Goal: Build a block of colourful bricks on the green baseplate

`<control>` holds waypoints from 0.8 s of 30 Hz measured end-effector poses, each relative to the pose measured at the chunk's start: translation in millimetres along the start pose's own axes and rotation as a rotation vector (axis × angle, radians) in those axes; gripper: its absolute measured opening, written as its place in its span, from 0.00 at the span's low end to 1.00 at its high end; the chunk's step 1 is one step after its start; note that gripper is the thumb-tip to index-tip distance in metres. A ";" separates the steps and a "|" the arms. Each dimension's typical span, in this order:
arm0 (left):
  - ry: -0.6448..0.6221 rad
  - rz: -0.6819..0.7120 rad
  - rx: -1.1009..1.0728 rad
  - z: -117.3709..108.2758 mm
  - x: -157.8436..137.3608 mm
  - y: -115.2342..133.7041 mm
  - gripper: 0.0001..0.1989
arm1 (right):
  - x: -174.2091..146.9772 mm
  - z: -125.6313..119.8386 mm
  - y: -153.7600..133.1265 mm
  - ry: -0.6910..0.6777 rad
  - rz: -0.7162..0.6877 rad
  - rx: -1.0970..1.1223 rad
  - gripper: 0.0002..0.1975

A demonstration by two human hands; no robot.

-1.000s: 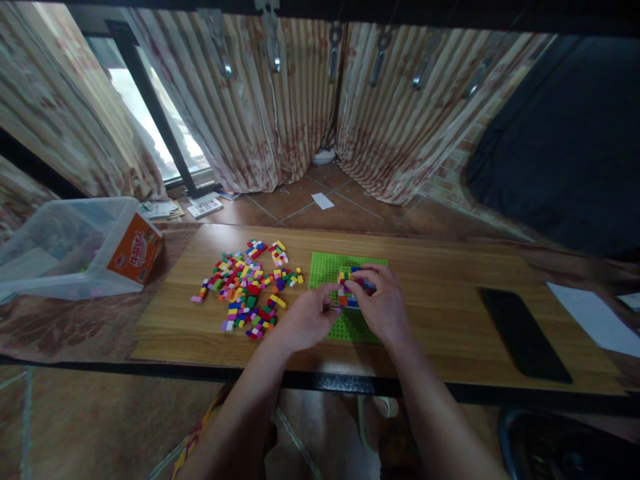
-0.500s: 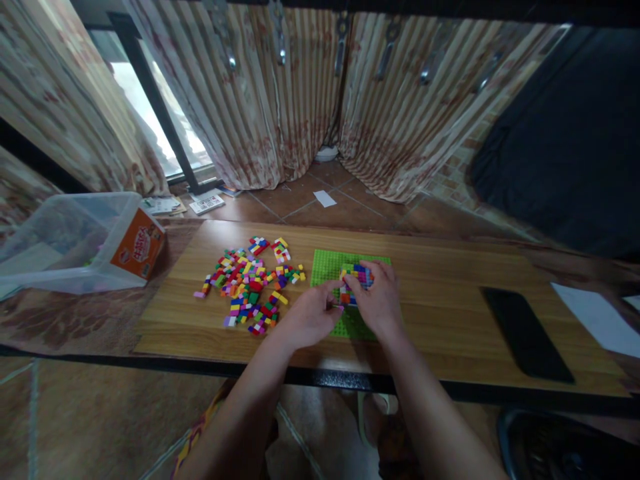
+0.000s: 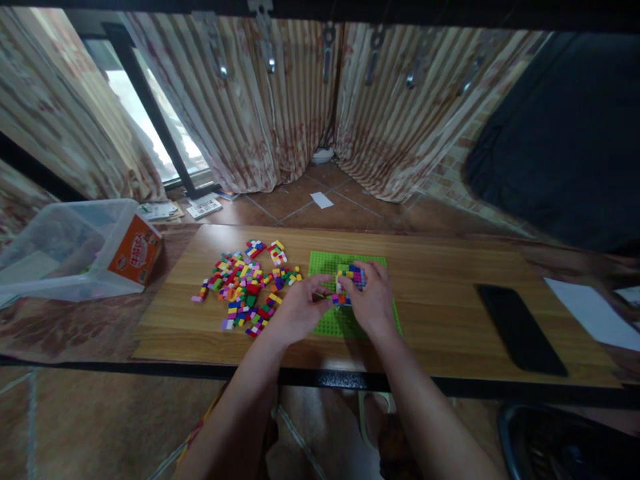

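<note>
A green studded baseplate (image 3: 330,327) lies on the wooden tabletop, partly covered by my hands. On or just above it is a small build of toy bricks (image 3: 353,275) in yellow, blue, purple, orange and white; I cannot tell whether it is pressed onto the studs. My right hand (image 3: 373,303) is closed around the build's right and near side, thumb in front and fingers behind. Just left of the build, my left hand (image 3: 300,310) has its thumb and forefinger apart, the tips close to the lower left bricks. Nothing shows between them.
Loose coloured bricks (image 3: 245,280) lie in a spread pile left of the baseplate. A clear plastic bin (image 3: 75,227) with an orange label stands at the far left. A black phone-like slab (image 3: 520,330) and white paper (image 3: 590,310) lie at the right.
My left hand has drawn back slightly left from the build, and its thumb and forefinger have parted. The right hand keeps its hold. The whole view has shifted a little.
</note>
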State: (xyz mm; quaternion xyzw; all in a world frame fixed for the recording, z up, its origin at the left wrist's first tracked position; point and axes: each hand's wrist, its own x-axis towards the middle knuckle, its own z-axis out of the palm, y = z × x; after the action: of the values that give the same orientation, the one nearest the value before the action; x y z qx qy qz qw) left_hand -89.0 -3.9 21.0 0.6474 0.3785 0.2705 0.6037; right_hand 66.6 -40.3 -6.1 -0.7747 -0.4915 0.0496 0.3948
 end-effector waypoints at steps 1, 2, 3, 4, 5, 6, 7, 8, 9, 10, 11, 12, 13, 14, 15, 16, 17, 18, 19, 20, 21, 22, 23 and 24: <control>0.004 -0.009 -0.025 0.4 0.0 1.4 0.22 | -0.4 0.1 0.0 0.003 0.001 -0.004 0.23; 0.010 -0.017 -0.046 0.9 0.1 2.4 0.21 | -0.9 0.4 0.0 0.008 0.000 -0.008 0.23; 0.016 -0.022 -0.064 1.2 0.3 3.2 0.21 | -1.4 0.9 0.3 0.012 -0.002 -0.011 0.22; 0.021 -0.025 -0.079 1.5 0.6 3.6 0.21 | -1.9 1.5 0.6 0.016 -0.005 -0.012 0.22; 0.025 -0.026 -0.091 1.7 1.0 3.8 0.20 | -2.3 2.2 1.1 0.019 -0.010 -0.013 0.22; 0.031 -0.025 -0.099 1.7 1.5 3.7 0.20 | -2.5 2.7 1.6 0.022 -0.016 -0.011 0.22; 0.039 -0.024 -0.102 1.7 1.9 3.6 0.20 | -2.5 2.9 2.2 0.025 -0.024 -0.006 0.22; 0.052 -0.023 -0.104 1.5 2.3 3.3 0.19 | -2.4 2.6 2.6 0.028 -0.034 0.001 0.21; 0.065 -0.022 -0.105 1.2 2.6 3.1 0.19 | -2.1 1.6 2.7 0.033 -0.045 0.011 0.21; 0.078 -0.021 -0.110 0.8 2.8 3.0 0.19 | -1.7 -0.3 2.4 0.044 -0.060 0.024 0.21; 0.090 -0.020 -0.121 0.4 2.9 3.1 0.19 | -1.2 -3.2 1.5 0.064 -0.078 0.040 0.21; 0.103 -0.017 -0.136 -0.2 2.9 3.2 0.19 | -0.7 -7.0 0.0 0.095 -0.100 0.056 0.20; 0.115 -0.015 -0.154 -0.8 2.8 3.6 0.18 | -0.5 -11.4 -2.1 0.131 -0.123 0.076 0.19; 0.125 -0.012 -0.173 -1.5 2.6 4.1 0.18 | -0.6 -16.2 -4.7 0.156 -0.147 0.104 0.17; 0.135 -0.009 -0.190 -2.2 2.4 4.7 0.18 | -1.1 -21.0 -7.7 0.155 -0.169 0.144 0.15; 0.146 -0.006 -0.207 -2.9 2.1 5.4 0.18 | -2.2 -25.3 -10.8 0.125 -0.183 0.195 0.14; 0.152 -0.002 -0.223 -3.5 1.8 6.2 0.18 | -3.8 -28.9 -14.0 0.066 -0.185 0.252 0.13; 0.155 0.004 -0.237 -3.9 1.4 7.1 0.17 | -5.8 -31.6 -17.0 -0.012 -0.179 0.306 0.12; 0.151 0.014 -0.253 -4.2 1.1 8.2 0.16 | -8.0 -33.4 -19.7 -0.096 -0.172 0.353 0.11; 0.143 0.026 -0.271 -4.3 0.7 9.3 0.15 | -10.3 -34.2 -22.1 -0.166 -0.167 0.389 0.11; 0.129 0.042 -0.289 -4.2 0.2 10.5 0.13 | -12.3 -34.4 -24.0 -0.217 -0.162 0.415 0.11; 0.109 0.057 -0.305 -3.9 -0.2 11.8 0.11 | -13.8 -34.2 -25.4 -0.250 -0.160 0.434 0.10; 0.087 0.071 -0.318 -3.5 -0.7 13.1 0.10 | -14.9 -33.9 -26.4 -0.271 -0.156 0.450 0.10; 0.068 0.083 -0.328 -2.9 -1.2 14.4 0.09 | -15.4 -33.6 -27.0 -0.282 -0.145 0.465 0.10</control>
State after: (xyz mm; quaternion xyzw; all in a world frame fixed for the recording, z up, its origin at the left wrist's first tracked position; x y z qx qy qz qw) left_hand -89.7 -3.0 35.6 0.5457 0.3224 0.3750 0.6765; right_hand 54.8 -66.0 29.9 -0.6117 -0.5709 0.2399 0.4923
